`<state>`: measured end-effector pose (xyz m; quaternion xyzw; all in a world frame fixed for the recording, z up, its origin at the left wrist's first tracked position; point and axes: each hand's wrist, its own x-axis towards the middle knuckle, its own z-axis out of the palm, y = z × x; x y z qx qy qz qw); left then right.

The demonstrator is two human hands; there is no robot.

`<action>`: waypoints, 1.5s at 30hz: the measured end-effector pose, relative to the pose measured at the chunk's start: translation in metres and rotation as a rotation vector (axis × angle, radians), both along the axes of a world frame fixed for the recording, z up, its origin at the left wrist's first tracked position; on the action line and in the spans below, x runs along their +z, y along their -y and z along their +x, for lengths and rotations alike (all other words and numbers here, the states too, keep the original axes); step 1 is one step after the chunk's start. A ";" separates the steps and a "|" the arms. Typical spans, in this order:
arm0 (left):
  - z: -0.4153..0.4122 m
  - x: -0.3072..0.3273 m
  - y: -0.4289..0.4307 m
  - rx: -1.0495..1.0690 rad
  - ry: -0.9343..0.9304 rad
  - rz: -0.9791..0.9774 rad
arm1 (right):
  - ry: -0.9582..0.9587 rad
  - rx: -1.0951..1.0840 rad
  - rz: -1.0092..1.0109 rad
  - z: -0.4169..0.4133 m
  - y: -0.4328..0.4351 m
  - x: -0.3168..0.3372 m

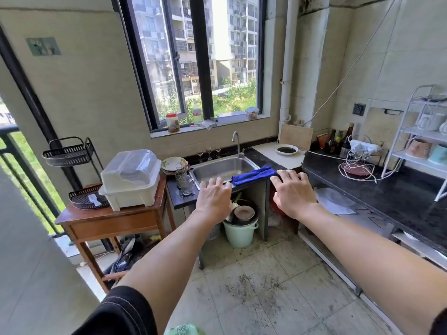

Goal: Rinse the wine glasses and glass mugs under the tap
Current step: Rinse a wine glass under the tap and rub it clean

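Observation:
Three wine glasses [208,152] stand upright behind the steel sink [219,169], left of the tap [236,143]. Glass mugs [185,183] sit on the dark counter left of the sink, in front of a stack of plates [173,164]. Both my arms are stretched forward. My left hand [214,198] hovers palm down, fingers apart, in front of the sink's near edge, holding nothing. My right hand [292,192] is likewise spread and empty, right of a blue cloth [254,175] draped over the sink's front right rim. No water runs from the tap.
A white dish-drainer box [130,178] stands on a wooden side table [106,220] at left. Buckets [239,229] sit under the sink. The dark counter [387,197] runs along the right with cables, bottles and a white rack [425,139]. A dark plate [286,149] lies by the corner.

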<state>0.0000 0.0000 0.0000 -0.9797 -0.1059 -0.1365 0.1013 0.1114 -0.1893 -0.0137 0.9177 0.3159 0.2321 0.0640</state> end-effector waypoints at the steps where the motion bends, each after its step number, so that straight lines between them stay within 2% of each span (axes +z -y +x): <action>1: 0.008 -0.002 0.000 0.011 -0.023 -0.004 | -0.022 -0.020 -0.019 0.008 -0.001 -0.002; 18: 0.211 -0.052 -0.041 0.088 -0.109 -0.067 | -0.130 0.054 -0.072 0.235 -0.052 -0.055; 27: 0.312 -0.094 -0.127 0.139 -0.148 -0.105 | -0.164 0.098 -0.153 0.339 -0.142 -0.093; 34: 0.422 -0.105 -0.211 0.090 -0.153 -0.127 | -0.182 0.036 -0.155 0.445 -0.216 -0.097; 45: 0.589 -0.134 -0.279 0.027 -0.213 -0.162 | -0.275 0.007 -0.134 0.611 -0.269 -0.132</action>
